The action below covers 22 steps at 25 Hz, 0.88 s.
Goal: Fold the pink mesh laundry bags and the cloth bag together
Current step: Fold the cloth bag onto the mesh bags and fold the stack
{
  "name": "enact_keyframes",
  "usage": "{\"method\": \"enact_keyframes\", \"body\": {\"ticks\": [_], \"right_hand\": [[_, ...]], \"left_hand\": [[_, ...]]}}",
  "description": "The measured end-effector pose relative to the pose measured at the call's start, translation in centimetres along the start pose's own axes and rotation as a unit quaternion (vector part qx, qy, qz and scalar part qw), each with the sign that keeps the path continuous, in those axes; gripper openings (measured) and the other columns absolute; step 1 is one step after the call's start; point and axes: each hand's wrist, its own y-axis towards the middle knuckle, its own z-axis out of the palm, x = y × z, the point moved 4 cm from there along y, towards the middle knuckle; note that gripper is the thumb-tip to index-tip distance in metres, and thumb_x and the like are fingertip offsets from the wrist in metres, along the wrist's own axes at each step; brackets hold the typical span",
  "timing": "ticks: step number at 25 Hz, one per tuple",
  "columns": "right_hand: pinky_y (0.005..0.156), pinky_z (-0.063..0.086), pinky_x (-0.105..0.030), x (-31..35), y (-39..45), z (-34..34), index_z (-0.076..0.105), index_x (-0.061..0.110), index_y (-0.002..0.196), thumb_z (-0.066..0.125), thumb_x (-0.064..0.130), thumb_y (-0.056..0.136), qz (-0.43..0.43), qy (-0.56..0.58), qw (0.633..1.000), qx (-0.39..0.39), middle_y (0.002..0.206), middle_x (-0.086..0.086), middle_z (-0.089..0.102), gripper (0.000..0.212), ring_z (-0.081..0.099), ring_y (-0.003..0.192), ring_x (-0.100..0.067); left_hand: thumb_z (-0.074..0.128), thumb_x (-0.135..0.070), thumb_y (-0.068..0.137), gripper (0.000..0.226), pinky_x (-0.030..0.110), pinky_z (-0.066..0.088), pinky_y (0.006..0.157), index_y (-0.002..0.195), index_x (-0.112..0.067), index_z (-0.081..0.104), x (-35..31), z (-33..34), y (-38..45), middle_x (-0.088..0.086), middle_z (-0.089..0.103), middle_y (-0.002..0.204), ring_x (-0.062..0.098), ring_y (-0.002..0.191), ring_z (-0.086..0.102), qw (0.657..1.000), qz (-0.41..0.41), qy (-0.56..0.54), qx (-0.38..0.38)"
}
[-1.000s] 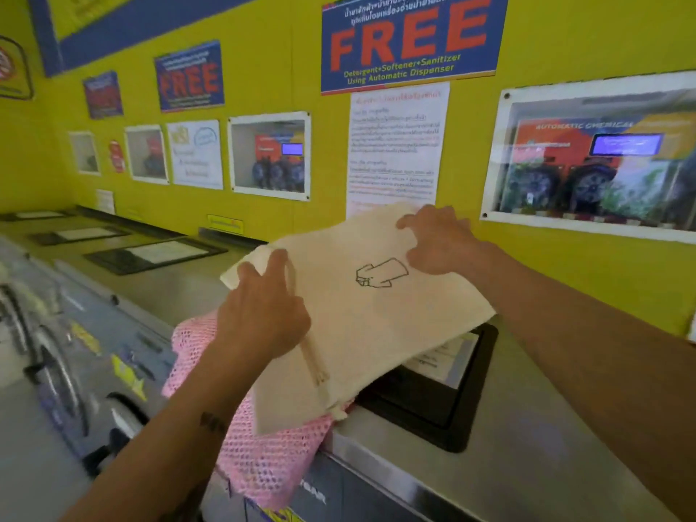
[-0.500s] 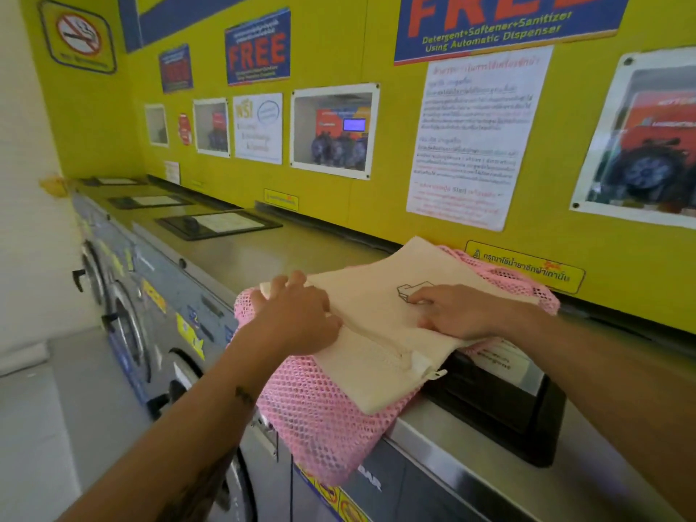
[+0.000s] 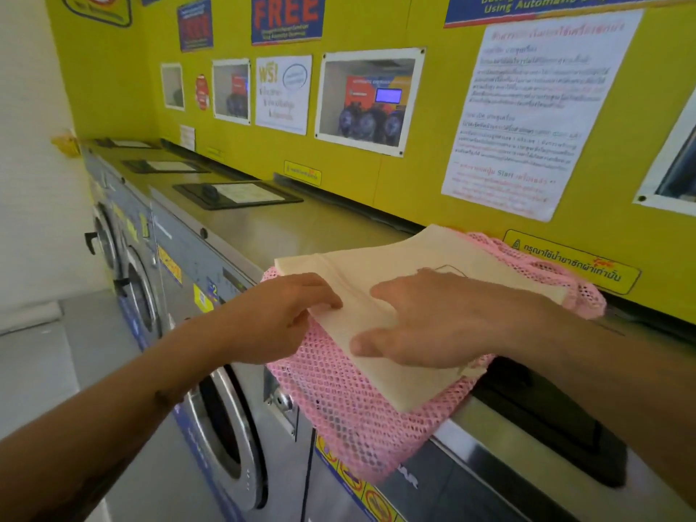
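A cream cloth bag [image 3: 380, 261] lies flat on top of the pink mesh laundry bags [image 3: 346, 405], which rest on the washing machine top and hang over its front edge. My left hand [image 3: 278, 318] touches the cloth bag's near left edge with curled fingertips. My right hand [image 3: 425, 318] lies flat on the cloth bag's middle, fingers spread, thumb near the front edge. A black drawing on the cloth is mostly hidden under my right hand.
The steel machine top [image 3: 263, 227] runs back to the left along a yellow wall [image 3: 414, 182] with posters. A black detergent drawer lid [image 3: 546, 420] lies just right of the bags; another lid [image 3: 237, 194] sits further left. Round washer doors [image 3: 226, 438] face the aisle below.
The cloth bag came down from mid-air onto the pink mesh bags. My right hand has flattened on it and my left hand slid to its near edge. The camera tilted down and left.
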Motion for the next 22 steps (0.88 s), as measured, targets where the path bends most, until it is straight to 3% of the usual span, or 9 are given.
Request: {"method": "enact_keyframes", "body": {"ticks": [3,5,6,9,12,16,19,22], "right_hand": [[0.105,0.039,-0.045,2.5,-0.5,3.4,-0.001,0.025,0.155,0.047,0.087,0.068,0.013,-0.079,0.995,0.063,0.155,-0.010,0.029,0.116,0.042,0.131,-0.032],[0.110,0.031,-0.055,3.1,-0.3,5.4,-0.022,0.020,0.151,0.052,0.085,0.067,0.021,-0.129,0.990,0.042,0.161,-0.018,0.006,0.129,0.024,0.141,-0.044],[0.109,0.030,-0.060,3.3,-0.1,6.2,-0.026,0.017,0.149,0.055,0.082,0.067,0.026,-0.153,0.988,0.024,0.160,-0.024,0.000,0.132,0.018,0.141,-0.050],[0.103,0.033,-0.064,3.6,0.4,7.5,-0.027,0.010,0.148,0.067,0.065,0.070,0.042,-0.229,0.972,-0.037,0.155,-0.034,0.001,0.134,0.018,0.137,-0.057],[0.095,0.040,-0.056,3.7,0.6,7.7,-0.019,0.009,0.150,0.072,0.050,0.070,0.041,-0.254,0.963,-0.076,0.148,-0.033,0.014,0.128,0.032,0.126,-0.053],[0.073,0.042,-0.039,2.9,-0.2,5.1,0.015,0.021,0.145,0.063,0.037,0.079,-0.034,-0.192,0.970,-0.144,0.121,-0.011,0.043,0.083,0.048,0.098,-0.030],[0.072,0.044,-0.035,1.0,-1.1,2.7,0.030,0.032,0.139,0.057,0.030,0.086,-0.081,-0.130,0.979,-0.135,0.112,0.000,0.053,0.060,0.052,0.093,-0.022],[0.082,0.048,-0.038,-1.5,-2.4,1.8,0.035,0.040,0.139,0.057,0.029,0.087,-0.106,-0.060,0.986,-0.115,0.114,0.007,0.052,0.057,0.054,0.098,-0.017]], "left_hand": [[0.061,-0.032,0.078,0.085,0.033,0.004,0.119,0.152,-0.034,0.018,1.3,1.4,-2.3,-0.009,0.016,0.160,0.007,0.146,0.007,0.995,0.043,0.073,0.053],[0.068,-0.056,0.070,0.116,0.050,-0.014,0.115,0.151,-0.037,-0.013,2.4,3.2,-3.0,-0.008,-0.016,0.161,0.012,0.146,-0.023,0.983,0.041,0.155,0.087],[0.069,-0.064,0.064,0.125,0.058,-0.014,0.113,0.150,-0.036,-0.018,2.8,4.0,-2.9,-0.003,-0.020,0.161,0.016,0.146,-0.026,0.979,0.042,0.185,0.076],[0.068,-0.061,0.059,0.122,0.067,0.005,0.113,0.154,-0.031,-0.003,3.0,5.4,-1.8,0.011,0.006,0.163,0.028,0.150,-0.001,0.978,0.049,0.202,0.001],[0.069,-0.041,0.057,0.106,0.066,0.018,0.113,0.151,-0.031,0.020,2.8,5.1,-1.0,0.006,0.036,0.153,0.026,0.145,0.027,0.982,0.082,0.164,-0.046],[0.071,-0.031,0.054,0.090,0.059,0.032,0.110,0.139,-0.029,0.043,2.2,3.3,-0.5,-0.001,0.061,0.131,0.021,0.124,0.054,0.985,0.090,0.123,-0.085],[0.072,-0.024,0.053,0.078,0.049,0.040,0.105,0.129,-0.027,0.051,1.0,1.4,0.2,-0.003,0.071,0.111,0.019,0.103,0.066,0.981,0.102,0.124,-0.108],[0.072,-0.021,0.053,0.070,0.038,0.046,0.093,0.120,-0.027,0.056,-0.9,-0.8,0.6,-0.007,0.074,0.102,0.016,0.087,0.069,0.973,0.136,0.139,-0.127]]}}
